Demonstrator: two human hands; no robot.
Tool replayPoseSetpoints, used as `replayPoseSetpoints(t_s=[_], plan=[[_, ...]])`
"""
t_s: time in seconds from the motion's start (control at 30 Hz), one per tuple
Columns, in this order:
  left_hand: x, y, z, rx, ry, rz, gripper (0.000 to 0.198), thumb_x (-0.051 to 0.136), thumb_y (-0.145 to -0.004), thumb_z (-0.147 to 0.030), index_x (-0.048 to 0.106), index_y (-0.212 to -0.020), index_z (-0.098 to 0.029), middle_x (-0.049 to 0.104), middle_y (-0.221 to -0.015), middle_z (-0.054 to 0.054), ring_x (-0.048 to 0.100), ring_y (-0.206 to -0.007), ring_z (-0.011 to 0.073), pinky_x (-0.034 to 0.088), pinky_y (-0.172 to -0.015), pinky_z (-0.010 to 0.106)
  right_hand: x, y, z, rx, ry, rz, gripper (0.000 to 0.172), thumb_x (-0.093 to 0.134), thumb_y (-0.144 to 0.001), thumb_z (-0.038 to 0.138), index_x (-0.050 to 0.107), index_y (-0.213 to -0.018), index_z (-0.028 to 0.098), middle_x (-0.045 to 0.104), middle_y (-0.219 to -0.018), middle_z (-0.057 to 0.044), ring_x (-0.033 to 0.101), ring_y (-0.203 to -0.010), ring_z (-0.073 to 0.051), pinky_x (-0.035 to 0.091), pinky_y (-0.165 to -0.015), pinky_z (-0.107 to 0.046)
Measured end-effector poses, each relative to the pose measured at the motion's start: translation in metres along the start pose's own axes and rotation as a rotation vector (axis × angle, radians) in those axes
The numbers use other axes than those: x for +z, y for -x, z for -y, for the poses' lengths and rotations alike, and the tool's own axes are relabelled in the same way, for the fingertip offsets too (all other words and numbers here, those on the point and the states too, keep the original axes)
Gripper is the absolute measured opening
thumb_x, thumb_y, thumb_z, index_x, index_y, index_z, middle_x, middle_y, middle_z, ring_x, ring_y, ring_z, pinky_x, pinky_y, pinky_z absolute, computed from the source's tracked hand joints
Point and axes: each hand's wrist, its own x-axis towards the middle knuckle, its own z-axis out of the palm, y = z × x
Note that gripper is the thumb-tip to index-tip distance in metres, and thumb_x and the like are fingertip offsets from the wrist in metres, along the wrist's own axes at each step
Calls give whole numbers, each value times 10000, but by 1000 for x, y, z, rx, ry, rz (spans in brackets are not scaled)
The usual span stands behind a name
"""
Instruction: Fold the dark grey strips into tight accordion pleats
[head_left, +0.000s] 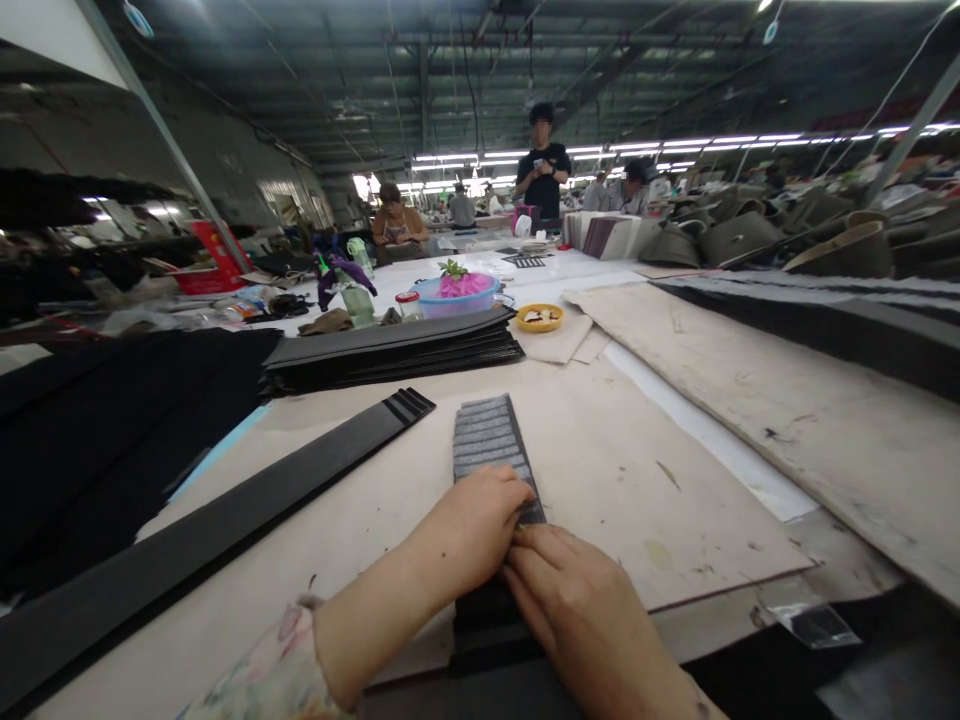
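A row of overlapping grey strips (489, 440) lies fanned out on the beige work board (600, 460) in front of me. My left hand (469, 530) rests on the near end of the row, fingers curled and pressing down on the strips. My right hand (577, 600) lies just beside it, fingers together and touching the same near end. The lowest strips are hidden beneath both hands.
A long black band (225, 530) runs diagonally at left, next to black cloth (105, 420). A stack of black sheets (390, 350) lies behind, with a blue basin (457, 295) and yellow dish (539, 317). Dark material (825, 320) lies at right. Several people work farther back.
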Motion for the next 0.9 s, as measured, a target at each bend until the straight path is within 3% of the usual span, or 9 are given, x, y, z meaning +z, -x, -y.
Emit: replayPoseSetpoints(t_s=[0.23, 0.4, 0.53, 0.63, 0.77, 0.9], plan=[[-1, 2, -8, 52, -97, 71, 257, 409, -806, -83, 600, -965, -148, 571, -910, 62, 509, -860, 190, 426, -808, 310, 2, 1, -2, 18, 37, 63, 167, 490, -751, 36, 592, -741, 169, 606, -736, -30, 572, -704, -163, 487, -649, -276], [1, 9, 3, 99, 35, 33, 253, 424, -822, -103, 603, -985, -175, 565, -908, 48, 506, -863, 175, 423, -797, 283, 1, -2, -1, 40, 20, 111, 175, 479, -759, 32, 591, -770, 165, 602, -754, -35, 568, -739, -175, 480, -688, -303], [-1, 22, 22, -8, 214, -21, 248, 514, -777, -95, 601, -997, -168, 570, -952, 42, 503, -936, 167, 399, -860, 266, -4, -6, -2, 86, -12, 178, 174, 454, -808, 79, 567, -727, 184, 578, -743, -25, 550, -731, -178, 472, -673, -327], [-1, 31, 30, -75, 273, -74, 208, 555, -759, -117, 606, -953, -169, 566, -955, 39, 501, -948, 173, 398, -867, 278, -6, -12, -5, 121, -20, 223, 148, 456, -821, 97, 568, -811, 192, 573, -779, -25, 542, -756, -183, 469, -691, -345], [3, 37, 31, -76, 271, -113, 208, 533, -779, -126, 604, -962, -194, 560, -966, 34, 491, -952, 173, 394, -872, 289, -1, -21, -11, 102, 40, 165, 232, 520, -782, 99, 545, -998, 179, 572, -938, -68, 528, -885, -214, 455, -781, -389], [3, 40, 26, -69, 204, -127, 204, 508, -797, -132, 593, -969, -200, 552, -964, 23, 482, -944, 169, 398, -858, 288, 6, -23, -15, 46, 95, 120, 225, 531, -769, 102, 557, -977, 183, 578, -960, -71, 541, -891, -213, 466, -775, -385]])
